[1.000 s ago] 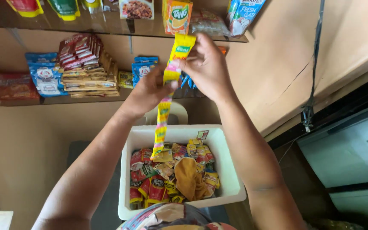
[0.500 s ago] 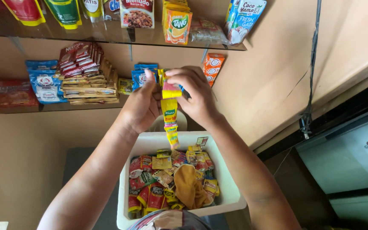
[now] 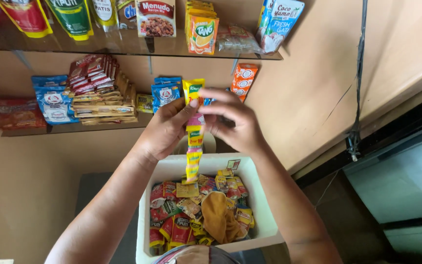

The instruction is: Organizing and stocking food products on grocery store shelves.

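**Q:** What do the hands hold, and where?

**A:** The left hand (image 3: 164, 129) and right hand (image 3: 233, 122) both pinch a long strip of joined yellow foil sachets (image 3: 193, 134), fingers pressed together near its top. The strip hangs straight down, its lower end just reaching into the white plastic tub (image 3: 260, 195) below.

**Q:** How far does the work appear to have got?

**A:** Judging by position, the strip is lifted almost clear of the tub and raised in front of the lower wooden shelf (image 3: 74, 128); it is neither hung nor laid down. The tub holds a heap of loose red and yellow sachets (image 3: 181, 215) and a crumpled mustard-coloured cloth (image 3: 218, 217).

**Q:** And the setting?

**A:** A tan wall carries two shelves. Blue packets (image 3: 54, 102) and stacked red-and-brown sachets (image 3: 101, 90) crowd the lower shelf; pouches and an orange packet (image 3: 202, 32) line the front edge of the upper shelf (image 3: 123, 49). A dark cable (image 3: 360, 73) runs down the wall at right.
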